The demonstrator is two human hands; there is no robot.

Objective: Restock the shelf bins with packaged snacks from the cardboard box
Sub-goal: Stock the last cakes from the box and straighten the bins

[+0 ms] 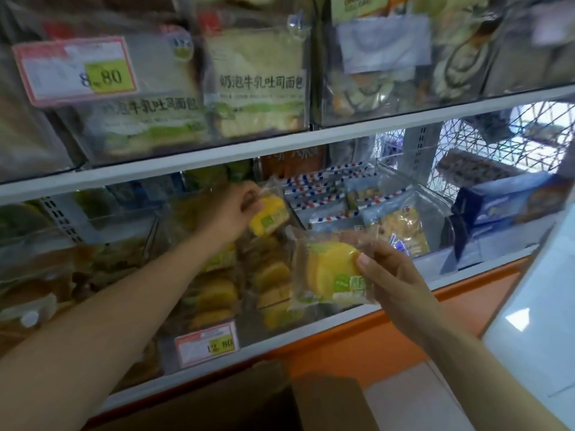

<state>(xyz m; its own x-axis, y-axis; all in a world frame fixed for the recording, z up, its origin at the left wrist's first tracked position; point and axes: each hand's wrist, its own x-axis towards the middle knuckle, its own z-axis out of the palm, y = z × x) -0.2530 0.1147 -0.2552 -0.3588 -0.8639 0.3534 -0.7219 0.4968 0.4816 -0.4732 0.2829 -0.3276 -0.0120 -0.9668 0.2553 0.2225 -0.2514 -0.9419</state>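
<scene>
Head view, and you're right up against the shelving. Your left hand is out over the lower shelf, fingers curled round a small yellow cake in clear wrap, which you hold tilted just above the back of the clear plastic bin. That bin sits toward the left half of the lower shelf and carries stacked yellow cakes in clear wrap. A red-bordered price tag with a yellow patch is fixed to its front wall.

Your right hand is nearer the shelf's front edge. Thumb and fingers pinch the right end of a second clear-wrapped yellow cake packet with a green label, held in the air in front of the bin's right side.

The brown cardboard box lies below the shelf's front edge, at the bottom of the view; what's inside is too dark to tell.

Right of your bin, packets with red-and-blue striped borders fill the next compartment, and a dark blue carton sits toward the shelf's right end. On the upper shelf, bagged white-and-green bread loaves stand behind clear fronts, with a larger red-bordered price tag at the left.
</scene>
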